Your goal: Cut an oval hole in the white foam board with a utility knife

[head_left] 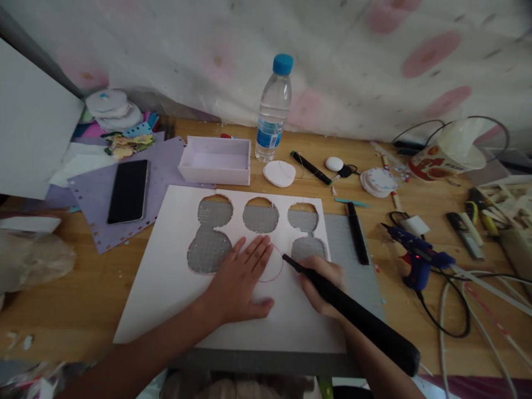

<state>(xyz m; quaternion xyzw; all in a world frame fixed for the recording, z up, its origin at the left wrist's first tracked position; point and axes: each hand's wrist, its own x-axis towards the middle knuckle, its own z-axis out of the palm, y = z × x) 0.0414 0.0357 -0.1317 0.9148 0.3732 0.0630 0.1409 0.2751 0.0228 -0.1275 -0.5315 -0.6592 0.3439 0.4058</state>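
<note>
A white foam board lies on a grey cutting mat, with several rounded holes cut through it. A red circle is drawn on the board. My left hand presses flat on the board, fingers spread, covering the left part of the circle. My right hand is closed around a thick black-handled cutting tool. The tool's narrow tip is at the circle's right edge; its blade is too small to make out. The handle slants down to the lower right.
Behind the board stand a white open box and a water bottle. A phone lies on purple sheets at left. On the right are a black marker, a blue glue gun with looping cords, and a paper tub.
</note>
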